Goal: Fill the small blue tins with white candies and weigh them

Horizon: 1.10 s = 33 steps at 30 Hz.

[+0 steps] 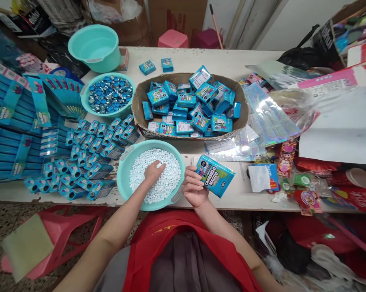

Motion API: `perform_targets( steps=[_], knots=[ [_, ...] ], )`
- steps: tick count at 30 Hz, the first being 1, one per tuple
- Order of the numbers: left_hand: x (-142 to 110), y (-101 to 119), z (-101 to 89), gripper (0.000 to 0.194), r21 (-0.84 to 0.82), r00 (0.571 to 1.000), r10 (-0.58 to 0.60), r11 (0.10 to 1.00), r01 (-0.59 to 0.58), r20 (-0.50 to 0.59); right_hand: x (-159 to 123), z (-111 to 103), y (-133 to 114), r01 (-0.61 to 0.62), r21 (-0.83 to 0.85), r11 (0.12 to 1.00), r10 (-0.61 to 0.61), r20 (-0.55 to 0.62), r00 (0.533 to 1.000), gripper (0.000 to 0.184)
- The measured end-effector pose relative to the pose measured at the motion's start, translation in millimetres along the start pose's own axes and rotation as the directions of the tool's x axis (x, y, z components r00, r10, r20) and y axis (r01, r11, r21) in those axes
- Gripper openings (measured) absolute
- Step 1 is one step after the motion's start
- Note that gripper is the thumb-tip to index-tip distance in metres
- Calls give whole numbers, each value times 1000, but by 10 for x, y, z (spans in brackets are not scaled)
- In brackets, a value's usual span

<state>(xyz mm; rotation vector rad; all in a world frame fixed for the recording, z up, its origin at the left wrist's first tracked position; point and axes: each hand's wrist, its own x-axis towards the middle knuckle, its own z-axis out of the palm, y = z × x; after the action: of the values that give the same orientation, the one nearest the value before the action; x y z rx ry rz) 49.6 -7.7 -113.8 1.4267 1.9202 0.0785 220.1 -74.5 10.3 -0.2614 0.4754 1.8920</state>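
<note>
My left hand (154,172) reaches into a mint-green basin (121,180) filled with small white candies (152,194). Its fingers are curled, and a few candies show at the fingertips. To the right of the basin, my right hand (195,187) grips a blue candy box (217,176) by its left end. The box is tilted, its printed front with the words "CARAMELO MACIZO" turned up. Behind it stands a cut-down cardboard box (246,109) heaped with similar blue candy boxes (185,101).
Left of the basin, several small blue boxes (88,150) stand in rows with open ends. A second basin (84,101) holds blue and silver caps (110,95); another basin (93,46) is behind it. Shiny plastic sheets (270,113) and wrappers cover the right side. A pink stool (61,235) stands below.
</note>
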Motion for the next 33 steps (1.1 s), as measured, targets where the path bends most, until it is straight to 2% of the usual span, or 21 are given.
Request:
perform_targets(
  steps=[2, 4, 6, 8, 9, 11, 13, 15, 17, 19, 22, 26, 30, 33],
  knots=[
    [18, -7, -9, 34, -94, 1000, -20, 995, 19, -13, 5, -30, -33, -4, -19, 1000, 4, -22, 1000, 9],
    [32, -25, -26, 27, -343, 997, -74, 936, 74, 13, 28, -71, -89, -19, -119, 993, 6, -112, 994, 6],
    [28, -53, -50, 24, -607, 989, -104, 781, 145, 102, 52, -114, -162, -24, -321, 947, -58, -244, 968, 8],
    [0, -83, -81, 26, -750, 978, -88, 630, 203, 191, 52, -146, -237, 24, -577, 816, -237, -297, 925, 21],
    [-24, -96, -100, 27, -780, 973, -75, 585, 222, 220, 38, -155, -269, 56, -706, 706, -339, -266, 902, 28],
    [-87, -113, -153, 28, -820, 964, -56, 514, 252, 261, -12, -159, -312, 101, -914, 393, -487, -114, 866, 39],
    [-169, -103, -236, 29, -854, 955, -36, 440, 279, 294, -67, -151, -322, 97, -995, 34, -526, 64, 848, 43],
    [-275, -50, -355, 28, -904, 949, -1, 305, 301, 315, -94, -147, -297, 105, -960, -260, -517, 231, 824, 42],
    [-405, 55, -492, 26, -944, 946, 63, 115, 308, 317, -73, -162, -244, 120, -883, -454, -464, 350, 814, 40],
    [-542, 201, -615, 25, -961, 955, 127, -41, 274, 267, -8, -197, -166, 145, -798, -586, -382, 429, 818, 39],
    [-706, 425, -714, 27, -985, 988, 121, -128, 113, 97, 131, -259, -17, 190, -671, -716, -245, 497, 832, 39],
    [-780, 561, -716, 29, -986, 996, 20, -140, -86, -89, 268, -283, 172, 220, -564, -796, -129, 513, 849, 38],
    [-762, 523, -715, 27, -975, 981, -6, -112, -194, -195, 312, -224, 278, 209, -525, -825, -120, 524, 843, 39],
    [-735, 495, -743, 25, -975, 979, -34, -97, -202, -199, 336, -171, 300, 215, -527, -822, -114, 523, 845, 39]
  ],
)
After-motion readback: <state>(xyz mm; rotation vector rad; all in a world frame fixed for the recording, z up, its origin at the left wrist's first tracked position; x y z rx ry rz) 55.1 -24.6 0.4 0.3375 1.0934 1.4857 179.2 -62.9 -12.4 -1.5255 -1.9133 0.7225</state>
